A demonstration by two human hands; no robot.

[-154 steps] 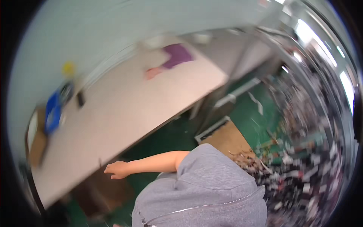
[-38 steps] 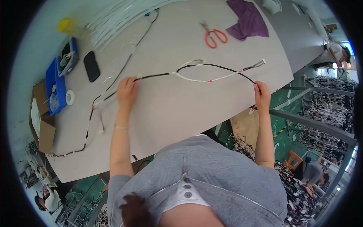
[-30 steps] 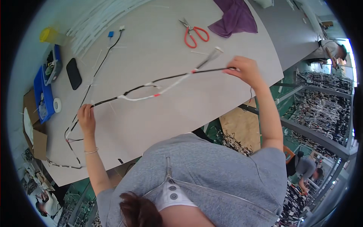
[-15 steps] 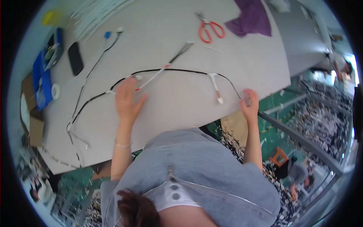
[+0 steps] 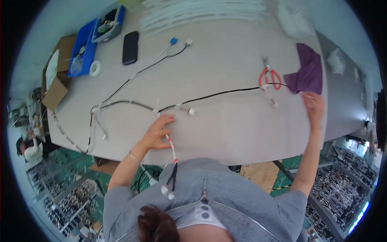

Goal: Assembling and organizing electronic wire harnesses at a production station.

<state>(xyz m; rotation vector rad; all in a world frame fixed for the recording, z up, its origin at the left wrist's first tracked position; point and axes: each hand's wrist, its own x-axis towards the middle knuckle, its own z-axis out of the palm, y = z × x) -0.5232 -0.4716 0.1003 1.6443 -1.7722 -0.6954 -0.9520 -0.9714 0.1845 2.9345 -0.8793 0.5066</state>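
White branch (image 5: 173, 150) swung round since the last frame: pointed up the frame then, now hangs down past the near edge, plugs against the grey top. Right hand (image 5: 313, 107) further right too, beside the purple cloth (image 5: 308, 72).

Harness (image 5: 217, 95) strung across mid-frame, its right end crossing the scissors (image 5: 267, 70). Left hand (image 5: 157, 133) over the branch's root, fingers spread, probably steadying it. Right hand's fingers drawn together near the harness's right end, perhaps keeping it stretched; blurred, cannot tell if pinching.

Tabletop (image 5: 225, 129) pale, smooth. Phone (image 5: 130, 48), tape roll (image 5: 98, 67), blue bin (image 5: 85, 38) upper left, white strips (image 5: 201, 12) along the top; seemingly parked out of the harness's way. Green floor (image 5: 82, 161) below; cable-laden racks (image 5: 338, 181) lower right.
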